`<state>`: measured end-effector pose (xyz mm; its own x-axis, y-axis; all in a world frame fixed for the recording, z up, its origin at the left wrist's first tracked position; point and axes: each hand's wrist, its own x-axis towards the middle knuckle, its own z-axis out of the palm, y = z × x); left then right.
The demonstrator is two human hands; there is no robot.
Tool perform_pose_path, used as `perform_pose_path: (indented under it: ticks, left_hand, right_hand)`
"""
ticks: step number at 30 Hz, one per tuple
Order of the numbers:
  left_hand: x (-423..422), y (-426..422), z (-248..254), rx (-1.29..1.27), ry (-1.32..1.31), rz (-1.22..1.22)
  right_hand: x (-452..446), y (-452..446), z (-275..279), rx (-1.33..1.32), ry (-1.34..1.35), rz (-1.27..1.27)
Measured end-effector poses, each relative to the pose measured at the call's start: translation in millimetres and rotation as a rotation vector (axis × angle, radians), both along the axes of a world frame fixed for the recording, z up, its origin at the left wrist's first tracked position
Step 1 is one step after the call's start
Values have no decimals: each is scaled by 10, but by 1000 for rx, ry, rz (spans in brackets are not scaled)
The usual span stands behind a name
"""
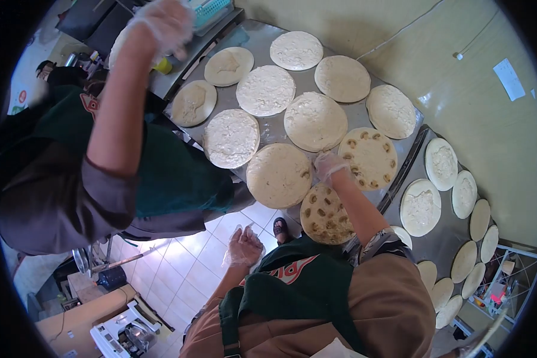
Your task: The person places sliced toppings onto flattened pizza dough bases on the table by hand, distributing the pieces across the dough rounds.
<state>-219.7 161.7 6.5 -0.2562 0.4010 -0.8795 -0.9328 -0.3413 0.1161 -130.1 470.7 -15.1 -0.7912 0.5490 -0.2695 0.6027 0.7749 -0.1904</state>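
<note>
My right hand, in a clear plastic glove, reaches over the tray between several dough rounds. Its fingers are bent together near the edge of a dough round that bears a few brown slices at its right side. Whatever the fingers may hold is hidden. To the right lies a dough round with a ring of brown slices that look like mushroom. Closer to me, another round is dotted with similar slices. My left hand, also gloved, hangs over the floor in front of my apron, fingers curled; its contents are unclear.
Several white-coated dough rounds cover the metal tray. A second tray with more rounds stands at right. A co-worker's gloved hand is raised at upper left, beside a turquoise basket. The wall bounds the back.
</note>
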Motion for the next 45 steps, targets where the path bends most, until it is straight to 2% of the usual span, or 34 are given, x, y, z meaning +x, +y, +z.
perform_pose_path:
  ticks: [4, 7, 9, 10, 12, 13, 15, 16, 18, 22, 24, 26, 28, 30, 33, 36, 41, 45]
  left_hand:
    - [10, -51, 6, 45, 43, -46]
    - [10, -70, 29, 31, 10, 43]
    - [18, -91, 56, 24, 8, 45]
    - [23, -106, 42, 26, 8, 49]
    - [35, -148, 9, 51, 14, 25]
    - [32, -151, 17, 55, -11, 32]
    - [42, -150, 64, 54, -3, 26]
    - [49, -152, 80, 53, 2, 16]
    - [54, -186, 49, 45, -2, 37]
    - [57, -216, 20, 23, -23, 55]
    - [60, -246, -9, 64, -7, 51]
    - [50, -228, 4, 60, -20, 60]
    - [51, -216, -7, 56, -34, 61]
    - [45, -201, -42, 61, -34, 44]
    - [20, -129, -13, 113, 4, -7]
    - [-8, -54, 17, 192, 42, -43]
    - [-33, 116, 41, 167, 75, -140]
    - [-31, 418, 6, 253, 168, -351]
  right_hand:
    - [37, 25, -66, 22, -37, 42]
    - [-23, 164, -234, -54, -108, 154]
    - [-92, 178, -284, -137, 119, -111]
    - [-115, 157, -298, -135, 118, -106]
    - [-181, 74, -321, -680, 632, -95]
    - [-262, 20, -231, -681, 632, -92]
    - [-435, -47, -75, -658, 259, -266]
    - [-468, -44, -179, -659, 258, -260]
    - [-509, -45, -349, -36, 212, -35]
    - [-370, 117, -130, -85, 133, -115]
    - [-169, 215, 81, -241, 305, -366]
    - [29, 460, -91, -197, 228, -351]
    - [94, 477, -10, -151, 151, -344]
    - [149, 389, 87, 154, -86, 14]
    - [178, 256, -267, 47, -36, -40]
    - [17, -42, 180, 59, -180, -43]
    - [-54, 32, -378, -13, -138, -45]
    - [70, 100, -171, -81, -39, -79]
